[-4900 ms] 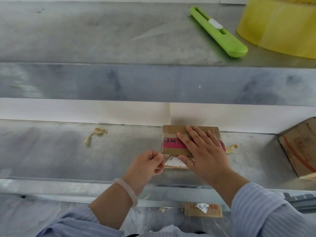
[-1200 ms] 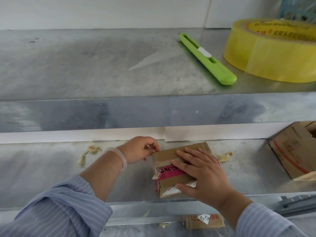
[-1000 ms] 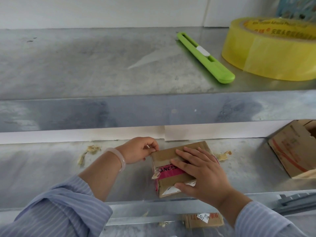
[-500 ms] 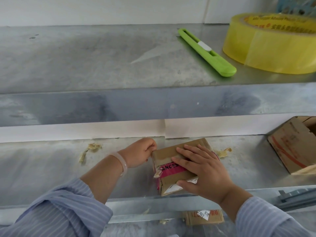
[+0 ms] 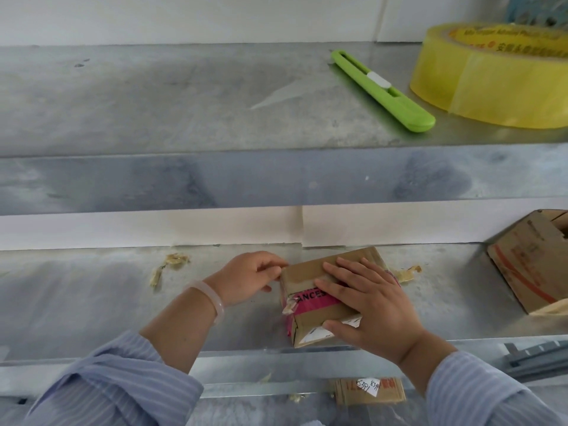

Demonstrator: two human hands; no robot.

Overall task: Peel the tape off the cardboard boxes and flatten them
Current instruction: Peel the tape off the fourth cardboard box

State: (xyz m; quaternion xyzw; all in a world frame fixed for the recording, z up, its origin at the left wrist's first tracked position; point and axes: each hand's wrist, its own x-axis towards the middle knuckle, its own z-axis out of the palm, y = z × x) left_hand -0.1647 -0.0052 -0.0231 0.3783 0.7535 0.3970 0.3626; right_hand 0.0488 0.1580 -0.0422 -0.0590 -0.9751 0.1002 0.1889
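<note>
A small cardboard box (image 5: 310, 322) lies on the lower metal shelf (image 5: 92, 302), wrapped by a band of pink tape (image 5: 310, 302) with dark letters and clear tape along its top. My right hand (image 5: 372, 305) lies on top of the box, fingers spread flat and thumb against its near side. My left hand (image 5: 249, 278) is at the box's far left corner, fingertips curled and pinching at the tape edge there. A loose bit of tape (image 5: 289, 305) curls off the left edge.
On the upper shelf lie a green utility knife (image 5: 384, 90) and a large yellow tape roll (image 5: 491, 75). Another open cardboard box (image 5: 531, 262) sits at the right. Peeled tape scraps (image 5: 172, 262) lie on the lower shelf. A flattened box (image 5: 368, 392) lies below.
Since several seconds ago the box was turned and my left hand moved from its near edge to its far left corner. Over the last second both hands have barely shifted.
</note>
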